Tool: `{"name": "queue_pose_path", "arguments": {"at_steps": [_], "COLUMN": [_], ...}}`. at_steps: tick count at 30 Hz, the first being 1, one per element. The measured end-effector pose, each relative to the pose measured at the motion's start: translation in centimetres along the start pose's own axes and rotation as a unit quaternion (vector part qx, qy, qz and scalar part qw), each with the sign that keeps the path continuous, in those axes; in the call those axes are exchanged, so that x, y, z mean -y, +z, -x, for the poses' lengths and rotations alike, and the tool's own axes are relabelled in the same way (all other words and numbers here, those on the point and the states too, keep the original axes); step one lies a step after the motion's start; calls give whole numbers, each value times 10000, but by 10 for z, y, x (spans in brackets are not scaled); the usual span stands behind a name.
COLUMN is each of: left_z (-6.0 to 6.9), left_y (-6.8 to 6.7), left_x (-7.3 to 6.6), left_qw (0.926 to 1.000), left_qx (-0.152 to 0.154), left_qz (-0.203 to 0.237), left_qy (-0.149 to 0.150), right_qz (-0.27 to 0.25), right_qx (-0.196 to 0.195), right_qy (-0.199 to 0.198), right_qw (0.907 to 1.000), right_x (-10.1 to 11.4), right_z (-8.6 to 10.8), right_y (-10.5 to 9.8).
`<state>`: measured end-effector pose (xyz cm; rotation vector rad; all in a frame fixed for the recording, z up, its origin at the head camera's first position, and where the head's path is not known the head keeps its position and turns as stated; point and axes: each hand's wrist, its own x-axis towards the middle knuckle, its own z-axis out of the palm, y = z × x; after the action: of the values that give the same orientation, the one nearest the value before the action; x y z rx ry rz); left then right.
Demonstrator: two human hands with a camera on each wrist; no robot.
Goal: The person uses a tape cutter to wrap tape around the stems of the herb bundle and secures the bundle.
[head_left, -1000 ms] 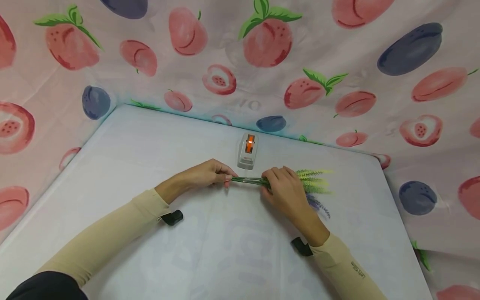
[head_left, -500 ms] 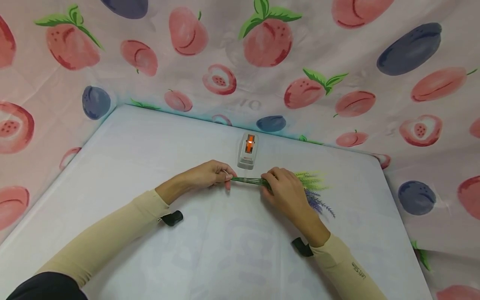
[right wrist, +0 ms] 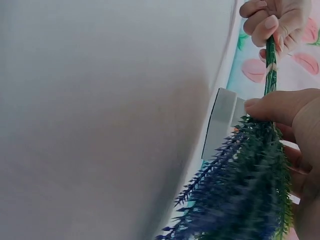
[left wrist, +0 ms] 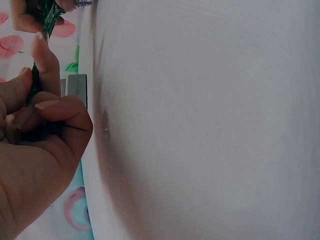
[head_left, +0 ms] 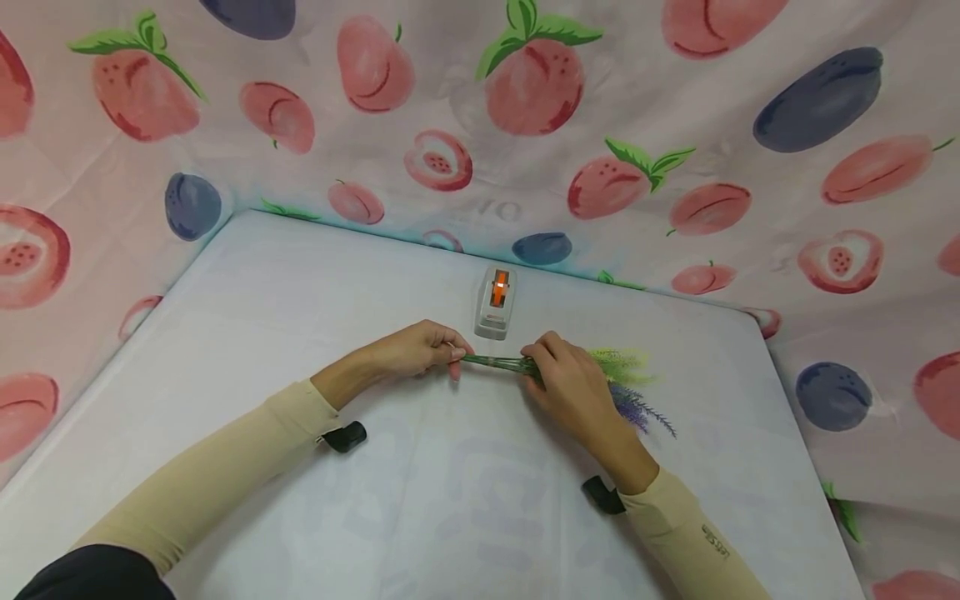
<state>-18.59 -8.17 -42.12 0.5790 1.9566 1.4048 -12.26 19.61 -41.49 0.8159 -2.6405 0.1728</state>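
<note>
A bunch of artificial lavender (head_left: 636,407), with yellow-green and purple spikes, lies level above the table between both hands. My left hand (head_left: 422,347) pinches the green stem ends between thumb and finger. Around the bunch just below the flower heads, my right hand (head_left: 572,385) grips with thumb and fingers. A pale band (right wrist: 271,66) circles the stems between the hands, seen in the right wrist view. Behind the stems stands a grey tape dispenser (head_left: 495,304) with an orange roll, touched by neither hand. My right palm hides part of the flower heads.
The white-covered table (head_left: 465,492) spreads around the hands. Its back edge meets a fruit-printed curtain (head_left: 450,100), which also hangs along the left and right sides. The tape dispenser stands close behind the hands, between them and the back edge.
The bunch has turned in the hands: more purple spikes show below the right wrist and the yellow-green ones show less. Both hands stay almost in place.
</note>
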Motion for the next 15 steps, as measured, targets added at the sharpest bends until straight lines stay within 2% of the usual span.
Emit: {"name": "queue_pose_path", "arguments": {"at_steps": [8,15], "left_z": [1,1], "left_y": [1,2], "left_x": [-4,-6], "left_qw": [9999,9962], "left_qx": [-3,-632], "left_qz": [-141,-458], "left_qy": [26,391], "right_qz": [96,67], "right_qx": [-278,-241], "right_qy": [-32,-110], "right_qw": [9996,9996], "right_x": [1,1], "right_z": [-1,-2], "right_y": [-3,-4]}}
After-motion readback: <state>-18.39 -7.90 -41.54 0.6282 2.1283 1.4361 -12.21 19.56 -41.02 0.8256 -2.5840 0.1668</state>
